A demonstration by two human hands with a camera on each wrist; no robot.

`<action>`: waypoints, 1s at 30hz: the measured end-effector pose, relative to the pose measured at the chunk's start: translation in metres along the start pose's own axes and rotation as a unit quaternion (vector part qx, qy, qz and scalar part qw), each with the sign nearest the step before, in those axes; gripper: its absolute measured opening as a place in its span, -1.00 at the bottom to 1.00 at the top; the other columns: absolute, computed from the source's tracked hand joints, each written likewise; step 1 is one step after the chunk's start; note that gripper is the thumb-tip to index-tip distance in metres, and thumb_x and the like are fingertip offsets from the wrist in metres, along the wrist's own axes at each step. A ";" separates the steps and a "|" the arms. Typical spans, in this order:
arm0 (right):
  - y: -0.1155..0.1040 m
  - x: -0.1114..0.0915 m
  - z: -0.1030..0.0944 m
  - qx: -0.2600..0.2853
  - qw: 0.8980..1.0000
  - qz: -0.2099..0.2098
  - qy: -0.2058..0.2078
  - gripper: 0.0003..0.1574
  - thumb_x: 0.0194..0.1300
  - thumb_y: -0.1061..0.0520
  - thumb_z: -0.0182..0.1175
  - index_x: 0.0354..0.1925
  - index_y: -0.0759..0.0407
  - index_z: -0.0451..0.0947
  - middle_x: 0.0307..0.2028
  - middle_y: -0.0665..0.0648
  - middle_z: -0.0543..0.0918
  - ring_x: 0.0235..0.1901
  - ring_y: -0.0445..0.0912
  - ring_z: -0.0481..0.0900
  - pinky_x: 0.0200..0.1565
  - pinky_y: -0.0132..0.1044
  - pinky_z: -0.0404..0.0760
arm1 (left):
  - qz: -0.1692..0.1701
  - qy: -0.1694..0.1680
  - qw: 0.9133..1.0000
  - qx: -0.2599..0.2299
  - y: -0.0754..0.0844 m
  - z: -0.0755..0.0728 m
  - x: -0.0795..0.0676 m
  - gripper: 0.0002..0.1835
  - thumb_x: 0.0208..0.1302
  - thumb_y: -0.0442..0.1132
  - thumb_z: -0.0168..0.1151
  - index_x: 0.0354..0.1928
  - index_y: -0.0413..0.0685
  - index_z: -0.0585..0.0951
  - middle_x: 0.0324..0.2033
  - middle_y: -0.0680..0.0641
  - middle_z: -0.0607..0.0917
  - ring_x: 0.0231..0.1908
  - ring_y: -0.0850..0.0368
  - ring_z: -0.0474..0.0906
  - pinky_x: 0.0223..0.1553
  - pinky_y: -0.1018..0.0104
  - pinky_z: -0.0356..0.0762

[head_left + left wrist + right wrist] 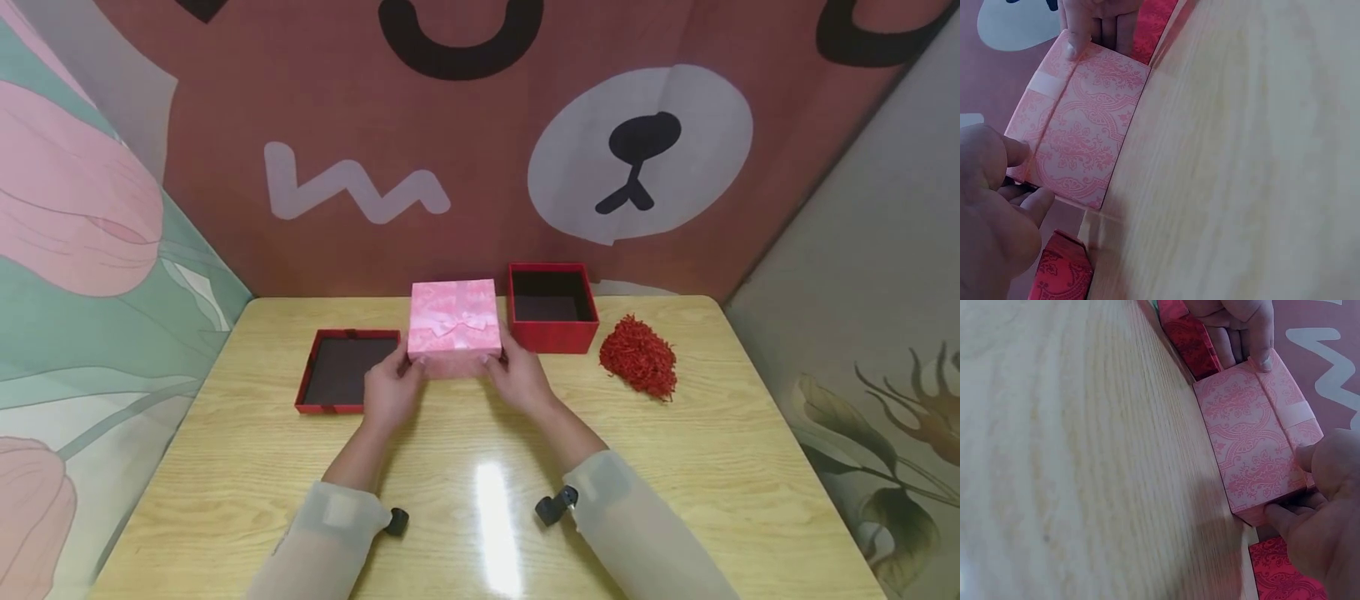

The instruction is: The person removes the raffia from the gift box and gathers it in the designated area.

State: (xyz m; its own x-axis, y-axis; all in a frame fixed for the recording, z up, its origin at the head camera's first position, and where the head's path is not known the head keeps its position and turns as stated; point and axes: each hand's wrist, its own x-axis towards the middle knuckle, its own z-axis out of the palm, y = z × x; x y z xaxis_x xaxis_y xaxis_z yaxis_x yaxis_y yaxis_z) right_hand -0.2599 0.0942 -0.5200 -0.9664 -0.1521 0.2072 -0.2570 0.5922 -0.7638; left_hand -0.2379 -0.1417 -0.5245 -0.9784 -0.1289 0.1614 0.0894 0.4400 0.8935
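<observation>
A pink patterned gift box (454, 321) with a ribbon bow on its lid is near the back of the table. The left hand (392, 392) grips its left side and the right hand (519, 377) its right side. Both thumbs press the front face by the lid's lower edge, as the left wrist view shows on the box (1085, 125). In the right wrist view, the right hand's fingers curl at the box's (1241, 437) side. The lid sits on the box; whether the base touches the table cannot be told.
An open red box (555, 337) stands at the back, right of the pink one. Its shallow red lid (333, 408) lies inside-up on the left, beside the left hand. Red shredded paper (639, 357) is heaped at the right. Walls border the wooden table (450, 500).
</observation>
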 end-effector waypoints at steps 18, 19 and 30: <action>-0.002 -0.043 -0.008 0.016 1.000 0.005 -0.005 -0.08 0.48 0.14 0.28 0.62 0.17 0.09 0.30 0.28 0.57 0.26 0.02 0.58 0.23 -0.13 0.61 | 0.006 -0.002 0.999 -0.044 0.002 0.000 -0.037 -0.43 0.39 -0.19 0.41 0.37 -0.22 0.53 0.25 -0.18 0.61 0.17 0.00 0.64 -0.01 0.42 0.66; -0.002 -0.046 -0.009 0.019 1.000 0.004 -0.004 -0.09 0.49 0.14 0.28 0.61 0.19 0.10 0.30 0.28 0.56 0.27 0.02 0.57 0.23 -0.13 0.60 | 0.003 -0.004 0.999 -0.047 0.002 -0.001 -0.039 -0.42 0.39 -0.19 0.42 0.38 -0.21 0.53 0.26 -0.18 0.60 0.18 0.00 0.64 -0.01 0.42 0.66; 0.000 -0.073 -0.014 0.046 0.999 -0.009 -0.005 -0.07 0.47 0.14 0.31 0.62 0.15 0.10 0.33 0.28 0.52 0.27 0.03 0.56 0.16 -0.23 0.64 | -0.006 -0.003 0.997 -0.072 0.004 -0.002 -0.065 -0.43 0.34 -0.21 0.46 0.34 -0.21 0.56 0.23 -0.16 0.63 0.16 0.01 0.65 0.01 0.42 0.65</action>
State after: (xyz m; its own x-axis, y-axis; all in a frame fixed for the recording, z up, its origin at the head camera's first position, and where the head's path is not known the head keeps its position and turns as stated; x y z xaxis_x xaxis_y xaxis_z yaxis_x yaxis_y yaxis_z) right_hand -0.1893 0.1164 -0.5259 -0.9614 -0.1697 0.2164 -0.2737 0.5138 -0.8130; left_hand -0.1733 -0.1335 -0.5308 -0.9806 -0.1276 0.1489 0.1038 0.3065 0.9462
